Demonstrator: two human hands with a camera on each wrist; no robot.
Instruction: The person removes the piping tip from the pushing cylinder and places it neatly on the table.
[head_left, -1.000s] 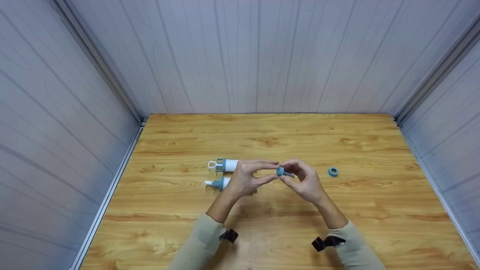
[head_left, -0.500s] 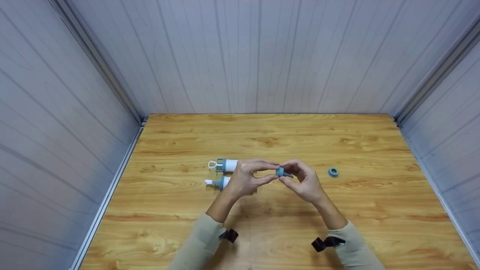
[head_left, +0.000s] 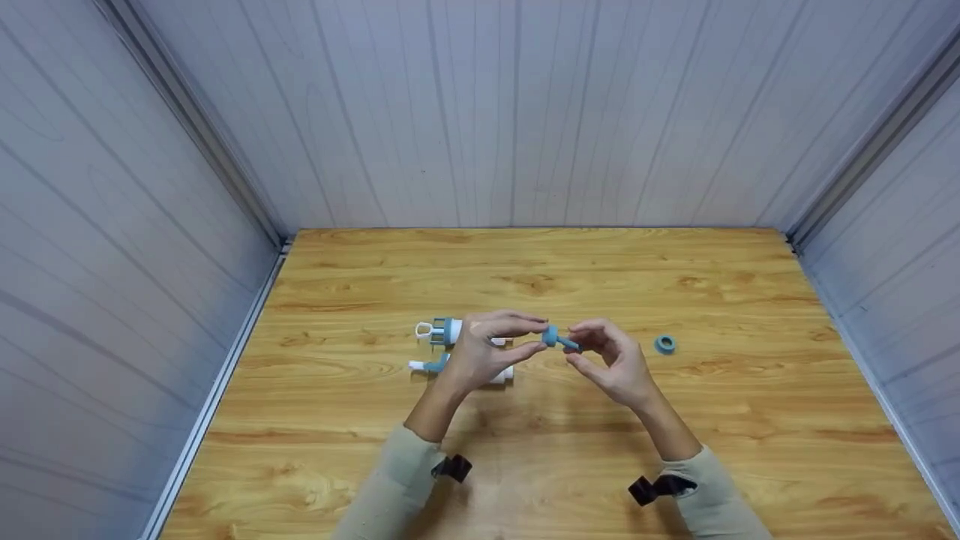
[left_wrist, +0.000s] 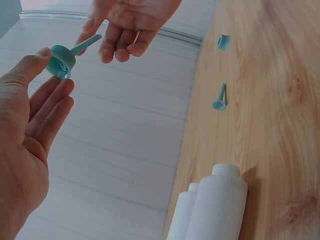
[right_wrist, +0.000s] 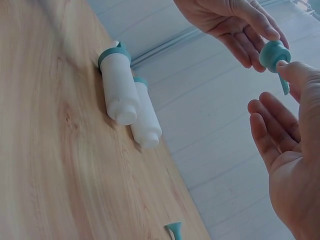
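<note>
My left hand pinches the wide end of a teal cap with a thin stem, thumb on one side and fingers on the other. In the left wrist view the hollow underside of this cap shows, its stem pointing away from the palm. My right hand is just to the right, thumb and forefinger spread around the stem's tip. Its other fingers are loosely bent in the left wrist view. From the right wrist, my right thumb overlaps the stem's base.
Two white bottles with teal tops lie on the wooden table, partly behind my left hand in the head view. A teal ring lies to the right. A small teal funnel-shaped piece lies between bottles and ring. Pale panels enclose the table.
My left hand has moved slightly left and up with the cap. My right fingertips, earlier around the cap's wide end, are now apart from it near the stem tip.
</note>
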